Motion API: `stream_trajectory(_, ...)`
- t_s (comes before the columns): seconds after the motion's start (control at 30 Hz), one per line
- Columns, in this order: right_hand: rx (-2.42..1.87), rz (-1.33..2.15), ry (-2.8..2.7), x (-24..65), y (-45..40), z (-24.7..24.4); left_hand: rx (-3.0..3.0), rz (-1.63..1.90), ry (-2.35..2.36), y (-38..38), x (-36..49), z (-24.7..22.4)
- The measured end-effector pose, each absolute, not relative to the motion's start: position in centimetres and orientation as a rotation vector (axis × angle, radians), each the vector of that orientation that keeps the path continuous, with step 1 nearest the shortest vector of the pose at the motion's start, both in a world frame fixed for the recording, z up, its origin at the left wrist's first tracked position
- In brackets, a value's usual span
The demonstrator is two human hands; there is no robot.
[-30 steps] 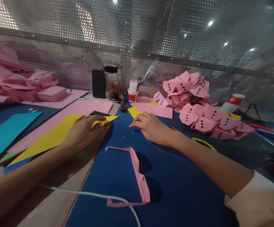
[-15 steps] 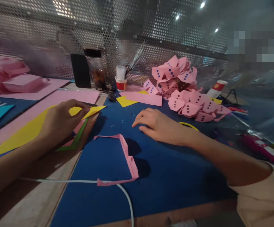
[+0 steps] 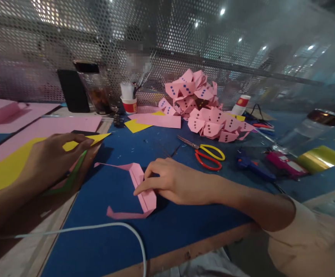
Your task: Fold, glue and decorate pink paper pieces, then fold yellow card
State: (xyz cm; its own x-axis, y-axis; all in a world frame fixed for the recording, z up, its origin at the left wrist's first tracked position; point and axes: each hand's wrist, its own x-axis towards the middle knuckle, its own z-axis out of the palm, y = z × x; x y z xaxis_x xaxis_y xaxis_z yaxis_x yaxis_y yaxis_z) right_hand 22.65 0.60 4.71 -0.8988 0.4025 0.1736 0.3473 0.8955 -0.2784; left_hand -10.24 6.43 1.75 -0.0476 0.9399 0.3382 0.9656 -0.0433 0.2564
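Note:
My left hand (image 3: 50, 156) is at the left, its thumb and fingers pinched on the corner of a large yellow paper sheet (image 3: 5, 169). Green paper (image 3: 69, 182) lies below that hand. At the middle, a folded pink paper strip (image 3: 138, 175), bent into an open three-sided shape, stands on the blue tabletop. My right hand (image 3: 176, 181) grips its long side, thumb on the inner face and fingers behind. Red-and-yellow-handled scissors (image 3: 208, 154) lie just beyond my right hand.
Pink paper pieces with dark squares (image 3: 205, 107) are heaped at the back. A paper cup (image 3: 129, 104) and a drink jar (image 3: 96, 90) stand near the perforated screen. To the right lie a blue glue gun (image 3: 254, 165) and a magenta tool (image 3: 285, 163). A white cable (image 3: 98, 227) crosses the front.
My right hand has come down and taken hold of the pink strip, which has tipped so its broad face shows and lifted off the cable. The view has swung right, revealing the scissors.

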Motion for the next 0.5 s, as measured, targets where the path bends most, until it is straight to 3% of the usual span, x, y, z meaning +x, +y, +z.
stream_trajectory(0.5,-0.875,0.033,-2.698,23.9,-0.5,6.5,-2.188,-0.759,-2.103,6.9,-10.5,1.3)
